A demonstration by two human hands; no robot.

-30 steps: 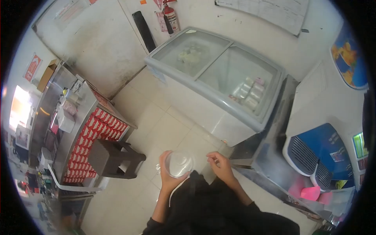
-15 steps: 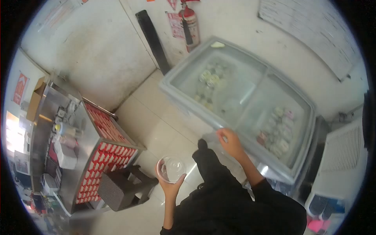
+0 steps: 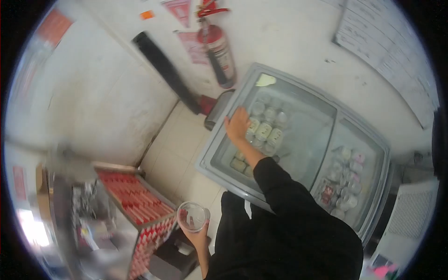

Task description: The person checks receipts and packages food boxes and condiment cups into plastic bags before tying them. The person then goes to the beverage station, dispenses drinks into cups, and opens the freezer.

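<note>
My left hand (image 3: 199, 237) is wrapped round a clear, round plastic container (image 3: 192, 216), held low over the floor beside my body. My right hand (image 3: 238, 125) reaches over the left part of a chest freezer (image 3: 298, 116) and rests at the glass top near its left frame. Its fingers look bent, and whether they grip the frame cannot be made out. Through the glass, lidded tubs with yellowish labels (image 3: 264, 131) show beside my right hand. More packed tubs (image 3: 347, 179) lie in the freezer's right part.
A red fire extinguisher (image 3: 219, 56) hangs on the wall behind the freezer. At the lower left stand a counter with a red-and-white patterned side (image 3: 135, 193) and a dark stool (image 3: 170, 259). A whiteboard (image 3: 382, 51) is on the wall at the right.
The view has come nearer the freezer. My right hand has moved from in front of my body, past the front edge, to the freezer's left side. My left hand still holds the container.
</note>
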